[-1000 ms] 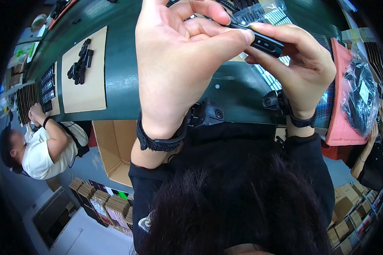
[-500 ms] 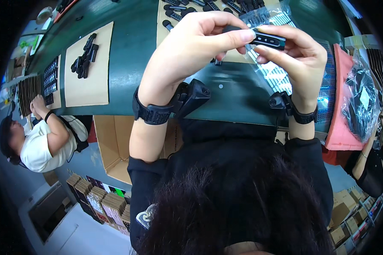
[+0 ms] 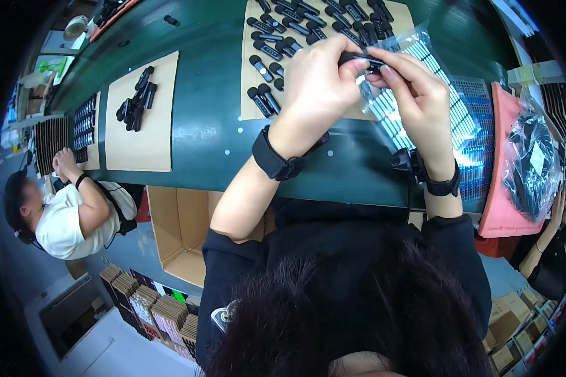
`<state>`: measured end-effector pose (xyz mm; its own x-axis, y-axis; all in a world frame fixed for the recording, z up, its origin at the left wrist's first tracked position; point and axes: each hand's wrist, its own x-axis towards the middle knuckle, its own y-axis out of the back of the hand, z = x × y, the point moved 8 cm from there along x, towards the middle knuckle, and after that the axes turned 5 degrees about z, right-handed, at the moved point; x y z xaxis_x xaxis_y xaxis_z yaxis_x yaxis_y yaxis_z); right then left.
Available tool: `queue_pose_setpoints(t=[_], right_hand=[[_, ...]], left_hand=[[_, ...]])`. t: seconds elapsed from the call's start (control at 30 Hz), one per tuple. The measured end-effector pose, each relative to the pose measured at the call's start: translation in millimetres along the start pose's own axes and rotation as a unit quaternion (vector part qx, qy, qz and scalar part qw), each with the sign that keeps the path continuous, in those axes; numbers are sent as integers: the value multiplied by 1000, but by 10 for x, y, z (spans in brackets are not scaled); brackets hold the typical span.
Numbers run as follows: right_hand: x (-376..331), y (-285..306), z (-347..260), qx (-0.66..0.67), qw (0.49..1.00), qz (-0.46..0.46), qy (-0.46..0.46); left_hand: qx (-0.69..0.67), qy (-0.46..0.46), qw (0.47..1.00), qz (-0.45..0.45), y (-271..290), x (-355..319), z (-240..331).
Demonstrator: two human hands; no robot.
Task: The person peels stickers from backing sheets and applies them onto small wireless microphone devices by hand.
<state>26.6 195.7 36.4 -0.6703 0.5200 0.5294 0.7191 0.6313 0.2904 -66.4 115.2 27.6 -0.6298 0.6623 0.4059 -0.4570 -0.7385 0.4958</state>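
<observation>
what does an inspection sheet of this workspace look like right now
surface: dark green worktable.
job's things: small black oblong plastic part pinched between both hands; more of them in rows on a brown cardboard sheet.
clutter: clear plastic bag of blue-white strips; pink tray; second cardboard sheet with black parts.
grippers: left hand and right hand both grip the part; black wristbands.
cables: nothing seen.
surroundings: co-worker in white shirt; open cardboard box.

Both forearms reach forward, left hand and right hand meeting fingertip to fingertip, each grip pinched closed.
</observation>
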Motion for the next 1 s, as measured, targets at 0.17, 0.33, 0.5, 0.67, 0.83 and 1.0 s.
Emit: queue_pose_setpoints(t=[0.17, 0.33, 0.5, 0.67, 0.83, 1.0], right_hand=[[54, 48, 81, -16, 999, -23, -16], [64, 57, 2, -73, 996, -8, 47], [66, 106, -12, -119, 990, 13, 71], [152, 123, 207, -21, 1000, -19, 13], [207, 214, 360, -51, 998, -27, -27], [275, 359, 769, -35, 992, -16, -116]], left_hand=[[-78, 32, 996, -42, -101, 71, -82], [-25, -44, 998, -23, -140, 107, 3], [-20, -44, 999, 26, -176, 137, 13], [-45, 12, 999, -27, -220, 222, -110], [62, -73, 995, -19, -343, 353, 27], [64, -37, 986, -149, -613, 880, -381]])
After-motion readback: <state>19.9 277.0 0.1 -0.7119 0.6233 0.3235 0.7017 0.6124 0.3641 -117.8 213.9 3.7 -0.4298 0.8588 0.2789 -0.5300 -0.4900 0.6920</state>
